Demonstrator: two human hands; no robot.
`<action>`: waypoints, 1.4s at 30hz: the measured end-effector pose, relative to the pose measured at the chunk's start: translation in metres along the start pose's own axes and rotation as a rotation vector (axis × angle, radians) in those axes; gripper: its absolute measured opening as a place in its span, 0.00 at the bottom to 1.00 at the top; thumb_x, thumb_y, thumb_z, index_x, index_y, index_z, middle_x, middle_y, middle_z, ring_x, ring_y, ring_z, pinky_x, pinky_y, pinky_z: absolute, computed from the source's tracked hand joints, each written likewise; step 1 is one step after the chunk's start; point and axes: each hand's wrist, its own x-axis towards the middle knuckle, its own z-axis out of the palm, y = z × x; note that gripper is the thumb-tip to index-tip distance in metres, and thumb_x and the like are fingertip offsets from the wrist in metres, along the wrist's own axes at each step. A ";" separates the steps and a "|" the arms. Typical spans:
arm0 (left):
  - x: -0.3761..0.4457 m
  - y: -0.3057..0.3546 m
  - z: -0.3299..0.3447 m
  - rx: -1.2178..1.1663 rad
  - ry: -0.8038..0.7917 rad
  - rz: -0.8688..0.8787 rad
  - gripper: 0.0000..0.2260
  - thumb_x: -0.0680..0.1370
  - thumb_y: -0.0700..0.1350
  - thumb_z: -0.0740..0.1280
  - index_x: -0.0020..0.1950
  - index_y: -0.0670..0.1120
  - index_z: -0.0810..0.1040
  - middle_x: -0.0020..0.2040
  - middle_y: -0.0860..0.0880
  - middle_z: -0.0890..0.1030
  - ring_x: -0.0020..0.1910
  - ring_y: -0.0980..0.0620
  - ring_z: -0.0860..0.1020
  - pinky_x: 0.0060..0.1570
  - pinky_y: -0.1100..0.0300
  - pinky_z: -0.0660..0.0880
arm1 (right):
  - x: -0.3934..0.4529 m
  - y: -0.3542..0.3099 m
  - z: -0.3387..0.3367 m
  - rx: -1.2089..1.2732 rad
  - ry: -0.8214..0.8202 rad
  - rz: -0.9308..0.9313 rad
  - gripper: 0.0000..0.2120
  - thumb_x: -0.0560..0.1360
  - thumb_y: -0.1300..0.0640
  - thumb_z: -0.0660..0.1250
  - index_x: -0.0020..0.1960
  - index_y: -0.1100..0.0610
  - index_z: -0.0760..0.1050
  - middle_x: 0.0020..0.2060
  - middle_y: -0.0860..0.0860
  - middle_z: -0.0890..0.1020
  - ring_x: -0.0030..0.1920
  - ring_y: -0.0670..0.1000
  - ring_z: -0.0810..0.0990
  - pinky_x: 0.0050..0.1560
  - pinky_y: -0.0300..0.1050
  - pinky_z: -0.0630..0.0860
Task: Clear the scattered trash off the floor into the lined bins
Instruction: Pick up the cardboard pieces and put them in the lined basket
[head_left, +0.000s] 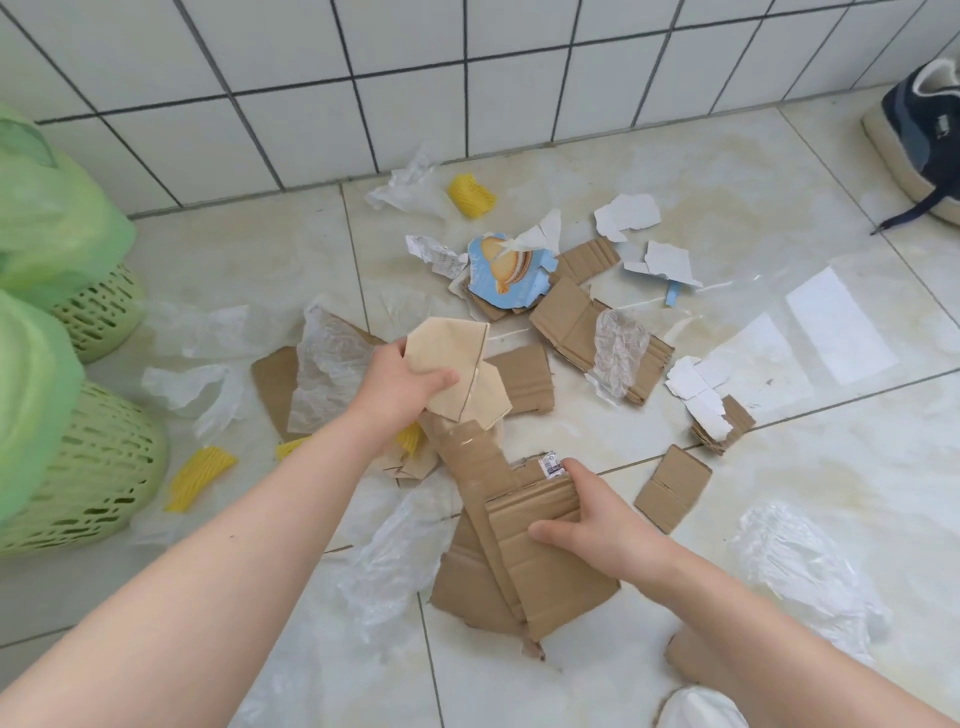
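Left hand (400, 382) grips pale cardboard scraps (457, 371); right hand (597, 514) pinches a large cardboard sheet (524, 566) on the floor (bins (98, 467) far left); the loose stack could slip apart when lifted

We see torn brown cardboard pieces (597, 332), white paper scraps (626, 215), crumpled clear plastic (621, 348) and yellow foam netting (470, 195) strewn over the pale floor tiles from centre out toward 1 and 2 o'clock. A pale cardboard piece (457, 358) is lifted at centre, with a long folded cardboard sheet (524, 561) just toward 5 o'clock. Two green-lined bins (98, 483) stand upright at 9 o'clock.
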 end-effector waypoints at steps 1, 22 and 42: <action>-0.004 -0.001 -0.008 -0.020 0.036 0.000 0.15 0.70 0.38 0.76 0.49 0.50 0.75 0.47 0.51 0.81 0.51 0.47 0.81 0.56 0.45 0.78 | -0.002 -0.002 -0.001 0.013 0.003 -0.011 0.31 0.68 0.48 0.73 0.66 0.49 0.63 0.59 0.45 0.77 0.57 0.47 0.78 0.61 0.46 0.74; -0.172 0.012 -0.230 -0.238 0.667 0.248 0.18 0.68 0.38 0.77 0.56 0.46 0.79 0.50 0.51 0.83 0.50 0.51 0.82 0.53 0.51 0.78 | -0.051 -0.212 0.043 -0.231 0.016 -0.562 0.15 0.76 0.56 0.67 0.56 0.47 0.62 0.47 0.37 0.74 0.51 0.40 0.75 0.54 0.41 0.71; -0.168 -0.021 -0.365 0.191 1.174 0.262 0.16 0.74 0.37 0.67 0.61 0.44 0.71 0.52 0.49 0.75 0.51 0.50 0.74 0.49 0.56 0.70 | -0.006 -0.396 0.249 0.047 0.038 -0.618 0.22 0.76 0.68 0.57 0.67 0.60 0.54 0.62 0.61 0.69 0.54 0.60 0.72 0.46 0.49 0.69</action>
